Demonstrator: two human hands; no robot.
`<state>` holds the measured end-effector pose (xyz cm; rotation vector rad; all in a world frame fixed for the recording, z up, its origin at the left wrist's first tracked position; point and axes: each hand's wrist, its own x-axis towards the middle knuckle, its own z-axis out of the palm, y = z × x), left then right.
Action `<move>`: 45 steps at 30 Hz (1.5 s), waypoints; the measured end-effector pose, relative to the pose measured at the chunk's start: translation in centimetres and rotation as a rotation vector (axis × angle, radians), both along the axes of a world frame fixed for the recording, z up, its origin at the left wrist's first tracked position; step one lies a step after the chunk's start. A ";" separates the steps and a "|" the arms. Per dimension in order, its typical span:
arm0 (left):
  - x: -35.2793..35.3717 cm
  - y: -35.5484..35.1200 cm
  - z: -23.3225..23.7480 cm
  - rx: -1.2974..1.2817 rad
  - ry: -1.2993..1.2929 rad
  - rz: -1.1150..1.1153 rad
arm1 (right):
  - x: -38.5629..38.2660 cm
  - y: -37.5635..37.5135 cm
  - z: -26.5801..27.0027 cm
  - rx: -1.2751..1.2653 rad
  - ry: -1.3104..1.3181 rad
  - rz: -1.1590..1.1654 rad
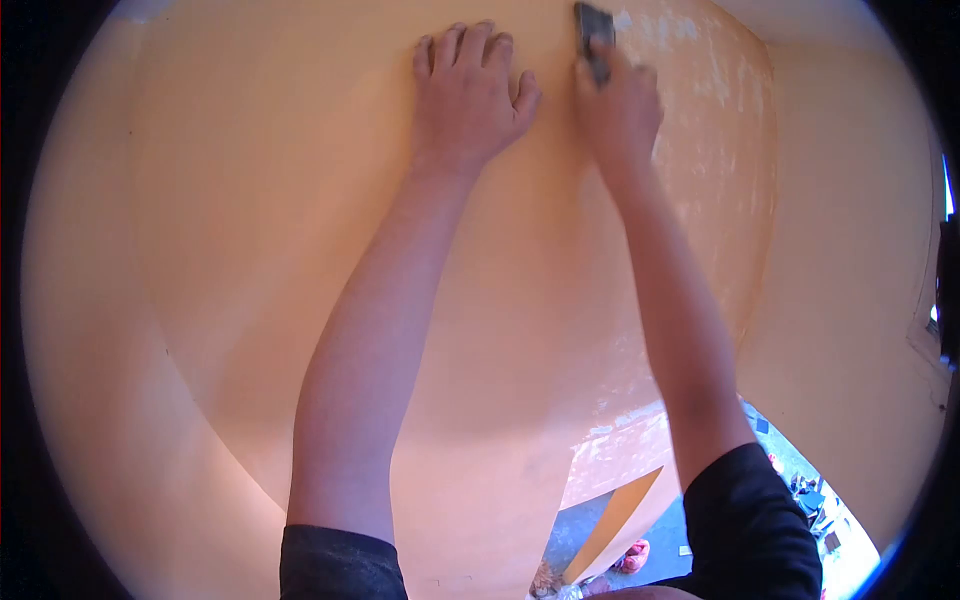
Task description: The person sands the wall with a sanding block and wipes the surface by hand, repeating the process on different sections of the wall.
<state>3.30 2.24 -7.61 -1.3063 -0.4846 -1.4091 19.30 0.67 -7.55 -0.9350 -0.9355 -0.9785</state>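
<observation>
My left hand [468, 100] lies flat with spread fingers against a smooth orange wall surface [250, 200]. To its right, my right hand [622, 112] grips a dark, flat-bladed scraper [594, 25], its thumb pressed along the tool. The blade points upward against the wall, close to a whitish patch. Some motion blur softens the right hand. Both arms reach up, with dark sleeves showing at the bottom.
Pale streaks [715, 85] mark the wall right of the scraper, near a corner with a plain side wall [850, 230]. Below, an orange strip [622, 520] angles outward. Scattered items [812, 500] lie on the floor at lower right.
</observation>
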 end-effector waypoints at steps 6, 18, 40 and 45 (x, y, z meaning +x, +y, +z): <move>-0.1 0.7 0.4 0.040 -0.014 -0.017 | -0.4 0.6 -0.6 -0.007 0.002 0.083; -0.2 0.4 0.4 0.056 0.009 0.017 | -0.7 0.0 -3.6 0.034 -0.003 0.077; -0.6 -0.6 0.4 0.053 0.036 0.021 | 0.2 -0.3 -4.1 -0.064 -0.023 0.068; -0.7 -0.7 0.4 0.013 0.067 -0.004 | 0.3 -0.1 -5.9 -0.076 -0.059 0.129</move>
